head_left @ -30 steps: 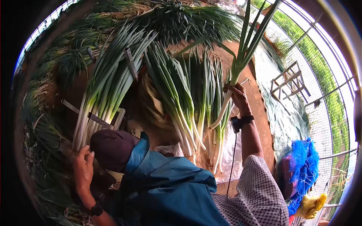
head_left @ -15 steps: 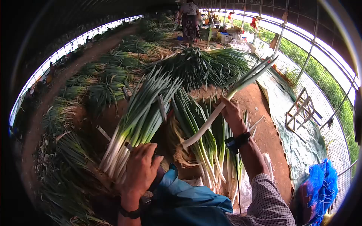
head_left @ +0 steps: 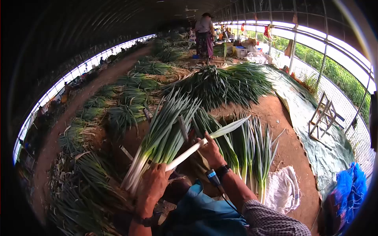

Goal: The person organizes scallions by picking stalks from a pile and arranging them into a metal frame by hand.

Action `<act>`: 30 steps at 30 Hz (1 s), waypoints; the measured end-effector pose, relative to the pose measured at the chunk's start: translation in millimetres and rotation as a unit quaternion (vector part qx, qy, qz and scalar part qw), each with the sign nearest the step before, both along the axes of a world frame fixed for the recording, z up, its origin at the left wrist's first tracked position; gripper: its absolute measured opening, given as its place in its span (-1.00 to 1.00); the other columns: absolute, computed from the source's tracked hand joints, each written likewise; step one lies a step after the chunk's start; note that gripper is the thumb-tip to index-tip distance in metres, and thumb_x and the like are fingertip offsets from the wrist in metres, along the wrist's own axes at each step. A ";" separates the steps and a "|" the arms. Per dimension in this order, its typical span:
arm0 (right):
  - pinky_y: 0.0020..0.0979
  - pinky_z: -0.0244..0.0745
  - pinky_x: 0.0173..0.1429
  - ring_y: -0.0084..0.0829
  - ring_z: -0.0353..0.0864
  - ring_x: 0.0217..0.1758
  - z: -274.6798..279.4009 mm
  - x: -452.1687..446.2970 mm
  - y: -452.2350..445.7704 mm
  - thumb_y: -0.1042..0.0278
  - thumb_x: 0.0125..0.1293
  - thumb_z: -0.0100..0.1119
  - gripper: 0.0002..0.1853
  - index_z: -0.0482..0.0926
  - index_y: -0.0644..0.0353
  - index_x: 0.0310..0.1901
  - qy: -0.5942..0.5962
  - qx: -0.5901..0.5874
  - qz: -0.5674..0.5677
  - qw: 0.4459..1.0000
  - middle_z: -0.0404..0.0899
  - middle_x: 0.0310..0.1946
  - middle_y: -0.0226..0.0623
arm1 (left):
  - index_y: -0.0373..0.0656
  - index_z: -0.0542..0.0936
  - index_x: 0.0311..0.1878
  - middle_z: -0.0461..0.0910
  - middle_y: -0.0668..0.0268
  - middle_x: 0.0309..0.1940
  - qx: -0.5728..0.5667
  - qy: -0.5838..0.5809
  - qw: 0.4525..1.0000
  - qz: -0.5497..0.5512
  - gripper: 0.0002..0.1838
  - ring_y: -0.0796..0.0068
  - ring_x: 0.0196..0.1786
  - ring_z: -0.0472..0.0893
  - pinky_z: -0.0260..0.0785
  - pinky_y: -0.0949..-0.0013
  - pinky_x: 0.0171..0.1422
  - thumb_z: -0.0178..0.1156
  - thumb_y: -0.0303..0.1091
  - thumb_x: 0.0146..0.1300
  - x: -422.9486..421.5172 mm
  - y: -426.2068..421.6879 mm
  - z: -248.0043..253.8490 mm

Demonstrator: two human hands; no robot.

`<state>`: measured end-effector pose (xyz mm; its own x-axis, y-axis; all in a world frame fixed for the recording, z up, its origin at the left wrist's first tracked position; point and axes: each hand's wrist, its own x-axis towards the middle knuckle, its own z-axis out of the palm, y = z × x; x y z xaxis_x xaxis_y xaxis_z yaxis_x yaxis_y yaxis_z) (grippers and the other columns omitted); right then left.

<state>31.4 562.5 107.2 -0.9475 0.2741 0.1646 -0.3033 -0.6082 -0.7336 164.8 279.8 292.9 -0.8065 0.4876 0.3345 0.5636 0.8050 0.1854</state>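
My right hand [head_left: 209,151] is closed around the stalk of a single large green onion [head_left: 189,152], which slants with its leaves up to the right. Its white root end meets my left hand [head_left: 154,180], whose fingers are curled in and closed at that end; their exact grip is partly hidden. Just beyond my left hand, a bundle of green onions [head_left: 163,135] leans between upright metal bars [head_left: 183,128], white stems toward me. More loose green onions [head_left: 252,153] lie to the right of my right hand, leaves pointing away.
A big heap of green onions [head_left: 220,84] lies ahead, with several bundles [head_left: 134,96] on the left. A person [head_left: 204,35] stands at the back. To the right are a tarp [head_left: 330,157], a wooden frame [head_left: 325,118], blue netting [head_left: 350,192] and a white sack [head_left: 282,188].
My right hand has brought the green onion down and left, lowering its leaves. My left hand, earlier resting with fingers extended by the bundle, has closed at the root end. The view has tilted up.
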 end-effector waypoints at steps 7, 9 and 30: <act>0.01 0.48 0.21 -0.09 0.43 0.10 2.6 18.5 20.2 0.01 0.15 0.56 -0.29 0.31 0.06 0.16 -0.074 -0.413 -0.008 0.908 0.32 0.09 -0.16 | -0.21 0.47 0.11 0.55 -0.02 -0.11 -0.028 -0.098 0.994 0.025 -0.64 -0.17 -0.06 0.57 0.43 -0.07 -0.07 0.22 -0.19 0.39 48.3 -48.2 -2.4; 0.02 0.50 0.17 -0.09 0.44 0.09 -12.0 22.7 32.5 -0.03 0.13 0.55 -0.32 0.38 0.05 0.15 -0.043 -0.421 -0.017 0.906 0.34 0.07 -0.15 | -0.18 0.49 0.03 0.55 0.04 -0.20 0.013 -0.090 0.996 0.013 -0.68 -0.09 -0.11 0.58 0.42 -0.05 -0.10 0.26 -0.20 0.36 48.4 -59.2 -29.1; -0.20 0.61 -0.26 -0.24 0.71 -0.18 163.6 -175.0 4.8 0.17 0.25 0.50 -0.61 0.62 0.26 -0.05 -0.059 0.027 0.104 0.992 0.68 -0.19 -0.22 | -0.29 0.49 0.25 0.62 -0.13 -0.01 0.242 -0.163 0.941 0.173 -0.58 -0.01 0.09 0.65 0.50 0.11 0.09 0.22 -0.28 0.43 -33.3 -171.0 -72.1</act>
